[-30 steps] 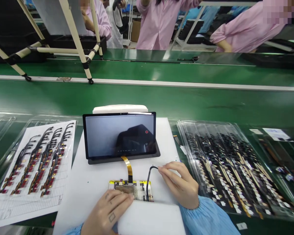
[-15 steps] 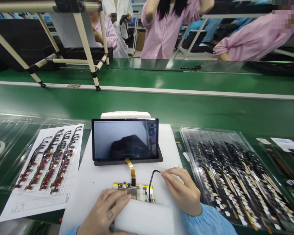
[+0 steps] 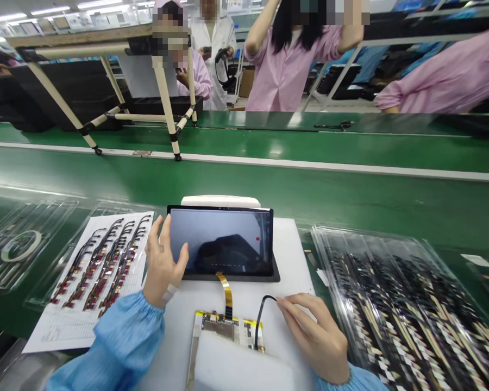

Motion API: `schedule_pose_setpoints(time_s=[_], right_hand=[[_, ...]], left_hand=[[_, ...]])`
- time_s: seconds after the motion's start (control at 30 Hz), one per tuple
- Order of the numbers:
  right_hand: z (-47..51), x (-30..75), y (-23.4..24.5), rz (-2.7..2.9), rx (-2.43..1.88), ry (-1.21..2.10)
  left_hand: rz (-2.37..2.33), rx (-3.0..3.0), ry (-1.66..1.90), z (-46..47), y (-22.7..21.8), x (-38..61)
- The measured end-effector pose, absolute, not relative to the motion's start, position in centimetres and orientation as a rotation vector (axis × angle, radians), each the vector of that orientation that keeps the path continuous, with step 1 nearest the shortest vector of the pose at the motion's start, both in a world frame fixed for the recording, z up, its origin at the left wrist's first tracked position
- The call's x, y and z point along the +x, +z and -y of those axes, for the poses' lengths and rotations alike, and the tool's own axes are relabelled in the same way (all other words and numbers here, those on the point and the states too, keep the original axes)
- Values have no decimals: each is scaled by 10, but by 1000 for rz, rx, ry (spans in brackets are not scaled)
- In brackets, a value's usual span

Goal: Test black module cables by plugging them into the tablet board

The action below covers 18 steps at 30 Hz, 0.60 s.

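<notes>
My left hand is raised at the left edge of a tablet screen, its fingers apart and nothing held. The screen leans upright on a dark stand. From its lower edge an orange flex ribbon runs down to a circuit board with yellow tape along the top. A white foam block covers the lower part of that device. My right hand pinches the free end of a thin black cable between thumb and fingertips. The cable's other end reaches the board's right side.
On the left, cable assemblies with red ends lie on a printed sheet, near a tape roll on clear trays. A clear tray of dark flex cables stands right. Behind are a pipe-frame rack and people in pink and white coats.
My left hand has lifted off the foam block and board and moved up to the screen's left edge. The right hand still pinches the cable. The whole view has shifted slightly.
</notes>
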State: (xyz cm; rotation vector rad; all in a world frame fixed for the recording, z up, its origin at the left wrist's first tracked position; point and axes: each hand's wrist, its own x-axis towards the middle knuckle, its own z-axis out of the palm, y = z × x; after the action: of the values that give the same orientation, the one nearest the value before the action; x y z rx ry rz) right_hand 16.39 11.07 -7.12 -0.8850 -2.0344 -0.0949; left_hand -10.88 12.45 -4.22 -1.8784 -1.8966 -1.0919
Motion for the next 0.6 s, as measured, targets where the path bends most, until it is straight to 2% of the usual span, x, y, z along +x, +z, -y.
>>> schedule_pose_setpoints(time_s=[0.13,0.3,0.43,0.6], right_hand=[[-110,165,-71,2047,-884,-99],[-109,165,-71,2084,-886,-128],[-108,165,-74,2099,-895,-146],[-109,166,-73,2120,-898,-117]], left_hand=[[1914,-1786,-912,-139,-61,-99],[1831,-1728,-936,-140,-66,-92],[1831,-1743,-1095,-137,-65,-96],[1985,-1789,-1482,-131,-73,-110]])
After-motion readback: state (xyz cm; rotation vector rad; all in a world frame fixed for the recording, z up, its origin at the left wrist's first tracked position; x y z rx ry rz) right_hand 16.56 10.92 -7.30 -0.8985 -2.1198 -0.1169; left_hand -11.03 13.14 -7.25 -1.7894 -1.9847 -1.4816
